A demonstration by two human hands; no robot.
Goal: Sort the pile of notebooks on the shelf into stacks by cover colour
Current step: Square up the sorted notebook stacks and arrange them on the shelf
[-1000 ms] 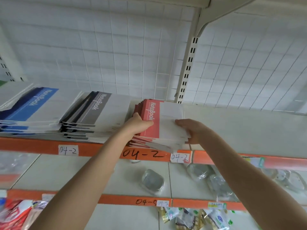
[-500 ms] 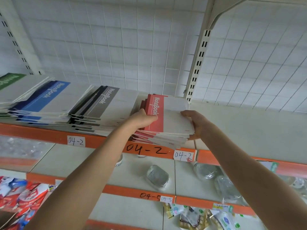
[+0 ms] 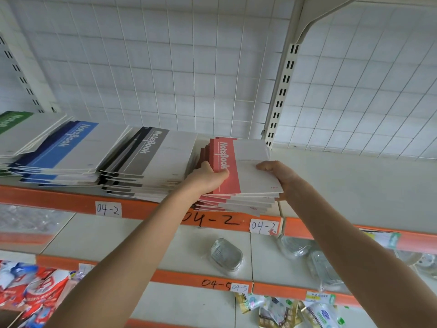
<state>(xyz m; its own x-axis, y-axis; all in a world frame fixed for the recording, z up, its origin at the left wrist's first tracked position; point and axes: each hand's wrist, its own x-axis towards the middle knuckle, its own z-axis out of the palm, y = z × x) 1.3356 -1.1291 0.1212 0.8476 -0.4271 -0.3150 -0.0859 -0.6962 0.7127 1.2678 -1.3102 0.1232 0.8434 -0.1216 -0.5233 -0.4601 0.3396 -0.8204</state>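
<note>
In the head view, the red stack (image 3: 250, 166) of notebooks is lying on the shelf (image 3: 354, 185) just left of the foot of the slotted upright (image 3: 281, 91), and its front edge is reaching the orange lip (image 3: 59, 200). The left hand (image 3: 208, 178) is gripping the red spine side, the side away from the upright. Its thumb is lying over the top cover, and its other fingers are tucked out of sight. The right hand (image 3: 276, 176) is holding the white edge nearer the upright with its fingers curled onto the top cover. I cannot tell how many notebooks it is pinching. Farther left of the upright, the grey stack (image 3: 160, 159), the blue stack (image 3: 71, 147) and the green stack (image 3: 14, 124) are lying in a row, with the grey one right beside the red.

The lower red notebooks are fanning out unevenly towards the lip. If the hands are squeezing or lifting only the upper ones, the loose bottom ones are probably going to slide off the front. Shoving the stack away from the upright is likely to bump the grey stack, whose layers are also splaying, and mix the colours. The thin covers may also buckle under the thumb.
</note>
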